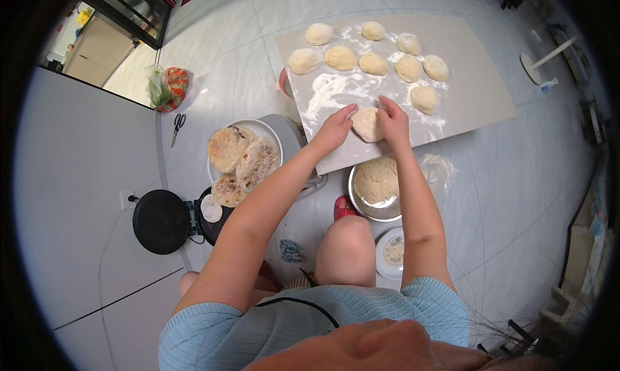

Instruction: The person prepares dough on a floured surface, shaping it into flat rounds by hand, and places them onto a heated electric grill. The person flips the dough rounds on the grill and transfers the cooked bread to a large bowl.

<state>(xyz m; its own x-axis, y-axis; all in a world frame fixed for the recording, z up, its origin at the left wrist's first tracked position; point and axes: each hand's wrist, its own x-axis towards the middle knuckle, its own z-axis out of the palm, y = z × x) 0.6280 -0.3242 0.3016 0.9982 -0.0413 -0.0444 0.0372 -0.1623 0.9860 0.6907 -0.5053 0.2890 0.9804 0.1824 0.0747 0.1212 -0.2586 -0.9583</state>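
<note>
Between both hands, near the close edge of a floured board (477, 90), lies a piece of dough (366, 125). My left hand (337, 127) touches its left side with fingers and thumb. On its right side my right hand (394, 121) rests, the thumb over the dough and the fingers beyond it. Several round dough balls (340, 58) stand farther back on the board, one of them (425, 100) to the right of my right hand. White flour (329, 87) is smeared across the board's middle. The underside of the dough is hidden.
Below the board stands a metal bowl (353, 196) with a large dough mass, beside a plate (382, 264) of flour-like powder. At left are a plate (275, 136) of cooked flatbreads, an open electric griddle (161, 222), scissors (178, 125) and a bag (177, 87) on the floor.
</note>
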